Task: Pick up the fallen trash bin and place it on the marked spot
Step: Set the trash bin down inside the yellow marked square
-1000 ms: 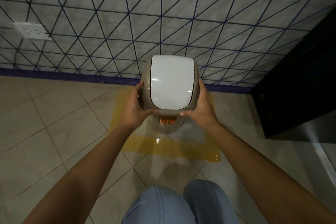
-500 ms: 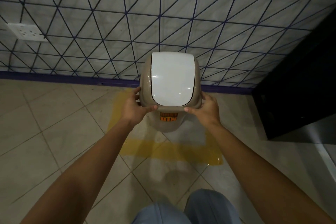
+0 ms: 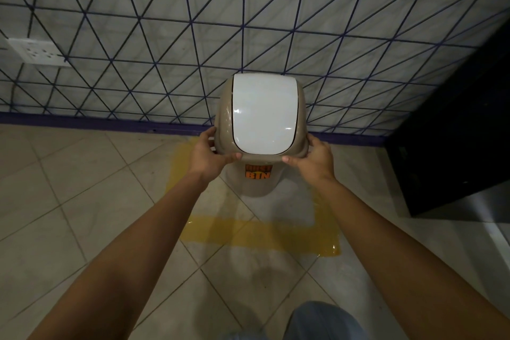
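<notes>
The beige trash bin (image 3: 260, 182) with a white swing lid (image 3: 263, 116) and an orange "BIN" sticker stands upright inside the yellow taped square (image 3: 259, 234) on the floor tiles, close to the wall. My left hand (image 3: 208, 156) grips the left lower rim of the lid section. My right hand (image 3: 311, 159) grips the right lower rim, thumb under the front edge. Whether the bin's base touches the floor I cannot tell; it looks at floor level.
A tiled wall with dark diagonal lines and a purple skirting runs behind the bin. A white socket plate (image 3: 36, 51) is on the wall at left. A black cabinet (image 3: 455, 132) stands to the right. My knees (image 3: 317, 323) show at the bottom.
The bin has gone down and away from me into the yellow square, with both hands still on its rim. My hands slid lower on the lid section.
</notes>
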A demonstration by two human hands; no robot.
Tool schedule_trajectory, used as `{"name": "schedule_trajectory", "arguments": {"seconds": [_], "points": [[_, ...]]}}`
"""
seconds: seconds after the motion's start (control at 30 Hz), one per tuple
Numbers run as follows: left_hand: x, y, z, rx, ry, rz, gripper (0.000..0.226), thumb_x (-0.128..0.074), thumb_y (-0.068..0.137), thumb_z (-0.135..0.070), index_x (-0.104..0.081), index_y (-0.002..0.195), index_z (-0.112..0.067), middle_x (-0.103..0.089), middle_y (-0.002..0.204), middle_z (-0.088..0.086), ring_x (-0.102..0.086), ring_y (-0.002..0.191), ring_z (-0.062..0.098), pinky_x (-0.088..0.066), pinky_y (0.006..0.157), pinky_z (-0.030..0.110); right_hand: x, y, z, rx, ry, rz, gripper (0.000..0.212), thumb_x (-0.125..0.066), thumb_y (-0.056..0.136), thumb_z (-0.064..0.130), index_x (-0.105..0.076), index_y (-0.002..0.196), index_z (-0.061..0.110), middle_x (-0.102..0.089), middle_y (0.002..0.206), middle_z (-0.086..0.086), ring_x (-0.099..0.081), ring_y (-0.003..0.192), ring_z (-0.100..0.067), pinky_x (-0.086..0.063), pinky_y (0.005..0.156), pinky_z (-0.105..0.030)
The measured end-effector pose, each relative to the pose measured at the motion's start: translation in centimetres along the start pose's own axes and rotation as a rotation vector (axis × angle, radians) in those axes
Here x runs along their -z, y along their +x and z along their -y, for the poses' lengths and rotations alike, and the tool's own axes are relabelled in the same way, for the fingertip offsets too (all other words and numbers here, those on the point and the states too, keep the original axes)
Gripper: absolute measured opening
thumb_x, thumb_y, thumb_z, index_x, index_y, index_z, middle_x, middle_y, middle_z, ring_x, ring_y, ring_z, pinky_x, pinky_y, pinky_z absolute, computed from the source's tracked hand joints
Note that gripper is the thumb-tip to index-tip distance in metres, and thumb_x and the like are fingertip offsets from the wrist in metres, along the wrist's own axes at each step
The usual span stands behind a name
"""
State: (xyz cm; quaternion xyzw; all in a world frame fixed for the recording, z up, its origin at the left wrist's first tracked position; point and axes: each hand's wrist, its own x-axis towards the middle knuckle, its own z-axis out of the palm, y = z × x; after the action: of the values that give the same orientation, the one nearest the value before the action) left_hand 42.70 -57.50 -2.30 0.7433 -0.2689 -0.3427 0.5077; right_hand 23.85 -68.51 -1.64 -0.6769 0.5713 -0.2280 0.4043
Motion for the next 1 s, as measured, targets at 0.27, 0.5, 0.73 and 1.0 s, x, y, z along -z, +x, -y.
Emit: {"name": "schedule_trajectory", "arguments": {"seconds": [0.27, 0.5, 0.73, 1.0], "points": [[-0.5, 0.3, -0.1, -0.008, 0.016, -0.007, 0.091, -0.082, 0.065, -0.012, -0.033, 0.141, -0.016, -0.049, 0.133, 0.002, -0.051, 0.114, 0.020, -0.047, 0.088, 0.032, 0.3, 0.8, 0.2, -0.050, 0.037, 0.011, 0.081, -0.083, 0.063, 0.013, -0.044, 0.135, 0.011, -0.050, 0.133, -0.011, -0.049, 0.122, -0.028, -0.039, 0.107, -0.041], [-1.0, 1.1, -0.4, -0.002, 0.046, 0.007, 0.091, -0.081, 0.067, -0.013, -0.031, 0.143, -0.018, -0.048, 0.137, 0.004, -0.047, 0.122, 0.021, -0.044, 0.093, 0.033, 0.3, 1.3, 0.0, -0.061, 0.029, -0.007, 0.084, -0.082, 0.065, 0.013, -0.040, 0.138, 0.012, -0.047, 0.134, -0.011, -0.046, 0.125, -0.028, -0.037, 0.109, -0.040], [-1.3, 1.5, -0.4, -0.015, 0.044, 0.006, 0.091, -0.081, 0.068, -0.014, -0.030, 0.143, -0.018, -0.047, 0.138, 0.004, -0.046, 0.122, 0.021, -0.044, 0.095, 0.036, 0.3, 1.5, 0.2, -0.067, 0.042, 0.012, 0.080, -0.079, 0.069, 0.011, -0.039, 0.139, 0.013, -0.043, 0.135, -0.011, -0.050, 0.122, -0.030, -0.041, 0.106, -0.044], [-1.7, 2.2, -0.5, -0.029, 0.071, -0.015, 0.088, -0.079, 0.070, -0.015, -0.030, 0.143, -0.017, -0.044, 0.142, 0.004, -0.045, 0.126, 0.024, -0.043, 0.099, 0.038, 0.7, 1.6, 0.6, -0.038, 0.018, 0.041, 0.074, -0.071, 0.077, 0.010, -0.035, 0.142, 0.014, -0.039, 0.140, -0.011, -0.047, 0.125, -0.029, -0.037, 0.109, -0.042]]}}
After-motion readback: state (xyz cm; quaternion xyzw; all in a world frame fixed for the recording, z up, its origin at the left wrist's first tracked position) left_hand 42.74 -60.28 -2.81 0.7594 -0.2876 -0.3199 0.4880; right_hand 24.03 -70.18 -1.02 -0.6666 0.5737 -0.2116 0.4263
